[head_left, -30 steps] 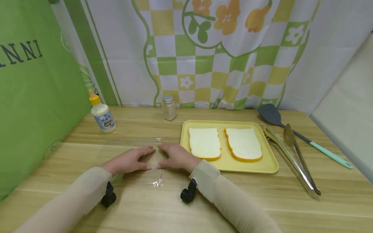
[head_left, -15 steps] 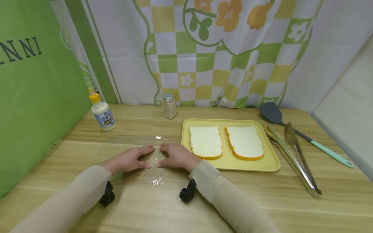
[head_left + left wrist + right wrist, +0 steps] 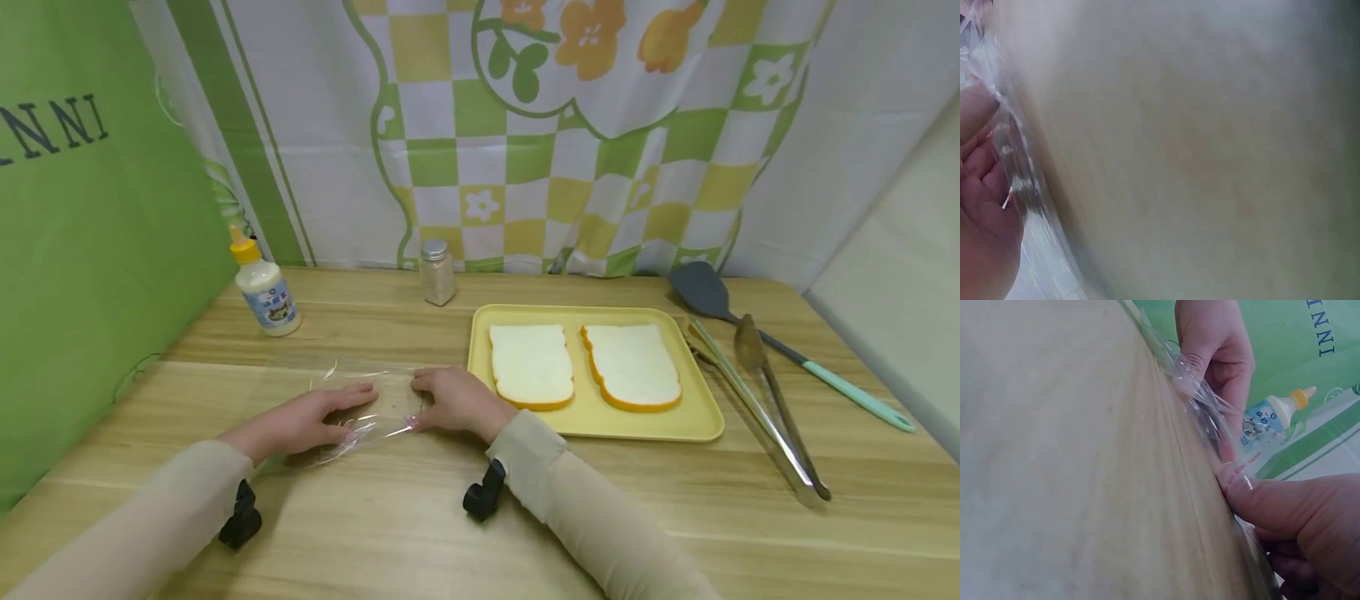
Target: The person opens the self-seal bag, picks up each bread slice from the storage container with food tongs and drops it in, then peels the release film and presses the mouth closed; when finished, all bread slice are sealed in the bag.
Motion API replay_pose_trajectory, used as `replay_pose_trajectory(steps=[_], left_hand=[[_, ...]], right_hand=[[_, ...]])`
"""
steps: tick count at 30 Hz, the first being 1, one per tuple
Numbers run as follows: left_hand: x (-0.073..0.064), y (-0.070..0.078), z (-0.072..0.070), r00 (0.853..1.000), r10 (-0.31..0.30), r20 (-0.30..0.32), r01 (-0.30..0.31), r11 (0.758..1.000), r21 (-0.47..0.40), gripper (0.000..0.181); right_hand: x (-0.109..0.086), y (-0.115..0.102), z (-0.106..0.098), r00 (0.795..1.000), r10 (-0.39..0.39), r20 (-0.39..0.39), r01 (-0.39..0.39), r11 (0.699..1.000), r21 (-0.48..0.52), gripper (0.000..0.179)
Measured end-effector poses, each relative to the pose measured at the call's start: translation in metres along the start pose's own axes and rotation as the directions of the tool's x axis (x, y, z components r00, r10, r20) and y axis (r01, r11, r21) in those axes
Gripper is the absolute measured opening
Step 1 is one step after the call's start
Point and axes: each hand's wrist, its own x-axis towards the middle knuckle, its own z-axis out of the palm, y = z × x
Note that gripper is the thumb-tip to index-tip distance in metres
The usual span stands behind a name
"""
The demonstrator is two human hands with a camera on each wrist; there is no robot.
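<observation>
A thin clear plastic bag [image 3: 392, 402] lies on the wooden table, wrinkled and shiny between the two hands. At its right edge, the right hand [image 3: 459, 404] pinches the film; pink print shows by the thumb in the right wrist view. The left hand [image 3: 303, 421] grips the crumpled film further left, its thumb and fingers bent around it. Film folds [image 3: 1019, 156] run past the left hand in the left wrist view. Parts of the fingertips of both hands are hidden under or behind the film.
A yellow tray [image 3: 592, 427] with two bread slices stands just right of the right hand. Tongs [image 3: 765, 408] and a spatula [image 3: 697, 287] lie further right. Behind are a seasoning jar [image 3: 437, 273] and a yellow-capped squeeze bottle [image 3: 267, 292]. A green cloth [image 3: 97, 275] hangs left.
The left hand has moved left, drawing film with it. The bag, flat before, is now wrinkled and its right edge bent. The right hand has stayed nearly in place.
</observation>
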Motion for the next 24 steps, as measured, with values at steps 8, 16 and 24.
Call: replay_pose_trajectory(steps=[8, 16, 24], left_hand=[[-0.003, -0.002, 0.0, 0.997, 0.014, -0.07, -0.015, 1.0, -0.012, 0.044], [0.006, 0.015, 0.003, 0.957, 0.012, -0.29, 0.004, 0.999, 0.055, 0.007], [0.009, 0.019, 0.009, 0.839, -0.064, -0.541, 0.037, 0.997, -0.061, 0.01]], right_hand=[[-0.001, 0.001, -0.001, 0.999, -0.034, -0.015, 0.034, 0.999, 0.008, 0.054], [0.001, 0.0, 0.0, 1.0, 0.014, -0.001, -0.014, 0.999, 0.032, 0.058], [-0.001, 0.001, 0.0, 0.999, 0.028, 0.02, -0.028, 0.999, 0.031, 0.06]])
